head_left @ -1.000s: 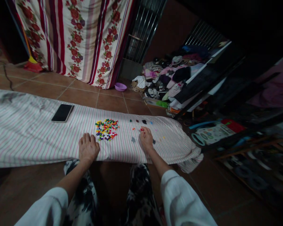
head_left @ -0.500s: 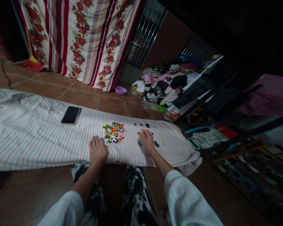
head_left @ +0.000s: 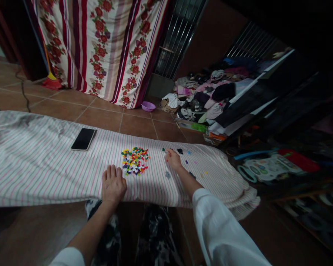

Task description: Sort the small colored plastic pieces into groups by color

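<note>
A heap of small multicoloured pieces [head_left: 135, 160] lies on the striped cloth [head_left: 105, 144]. My left hand [head_left: 113, 184] rests palm down beside the heap's lower left, fingers stretched out. To the right of the heap, my right hand [head_left: 172, 159] is low over the cloth with its fingertips pinched together; whatever is between them is too small to make out. A dark green piece [head_left: 163, 149] lies just by those fingertips. Around this hand are small groups sorted by colour: black pieces [head_left: 180, 151], grey pieces [head_left: 167, 174], light blue pieces [head_left: 189, 152] and a yellow piece [head_left: 206, 172].
A phone [head_left: 83, 139] lies on the cloth at the left. Beyond the cloth, on the tiled floor, are a purple basin [head_left: 148, 106], a red broom [head_left: 52, 82] and a pile of clothes [head_left: 208, 96]. A floral curtain [head_left: 100, 48] hangs behind.
My right hand has shifted slightly away from me, towards the dark green piece. My left hand stays flat on the cloth. The whole view has turned a little.
</note>
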A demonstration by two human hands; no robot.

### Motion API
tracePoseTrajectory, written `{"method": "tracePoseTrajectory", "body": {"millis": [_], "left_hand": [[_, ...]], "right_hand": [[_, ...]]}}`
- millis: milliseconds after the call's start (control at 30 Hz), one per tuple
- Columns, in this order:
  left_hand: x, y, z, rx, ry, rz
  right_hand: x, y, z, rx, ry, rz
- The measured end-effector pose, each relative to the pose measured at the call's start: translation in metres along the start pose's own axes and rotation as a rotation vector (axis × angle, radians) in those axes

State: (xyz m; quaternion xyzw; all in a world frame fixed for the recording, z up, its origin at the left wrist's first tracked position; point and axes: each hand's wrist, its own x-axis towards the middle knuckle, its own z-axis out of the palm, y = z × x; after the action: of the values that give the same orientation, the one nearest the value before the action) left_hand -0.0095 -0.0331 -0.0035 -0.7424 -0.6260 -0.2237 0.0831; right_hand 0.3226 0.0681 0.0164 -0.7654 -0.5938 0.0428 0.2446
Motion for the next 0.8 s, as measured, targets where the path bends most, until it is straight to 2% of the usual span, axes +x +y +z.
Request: {"method": "tracePoseTrajectory", "body": {"millis": [100, 200, 333, 567, 800], "left_hand": [[0.007, -0.004, -0.010, 0.045, -0.044, 0.098], [0.015, -0.012, -0.017, 0.078, -0.092, 0.232], [0.021, -0.024, -0.014, 0.080, -0.076, 0.335], [0.019, -0.032, -0.002, 0.014, 0.050, 0.349], [0.021, -0.030, -0.004, 0.017, 0.029, 0.345]], "right_hand": [[0.011, 0.003, -0.005, -0.054, -0.060, 0.044], [0.022, 0.005, -0.008, -0.072, -0.075, 0.010], [0.035, 0.005, -0.009, -0.099, -0.148, -0.058], [0.047, -0.008, -0.010, -0.184, -0.308, -0.130], [0.048, -0.016, -0.007, -0.237, -0.348, -0.084]]}}
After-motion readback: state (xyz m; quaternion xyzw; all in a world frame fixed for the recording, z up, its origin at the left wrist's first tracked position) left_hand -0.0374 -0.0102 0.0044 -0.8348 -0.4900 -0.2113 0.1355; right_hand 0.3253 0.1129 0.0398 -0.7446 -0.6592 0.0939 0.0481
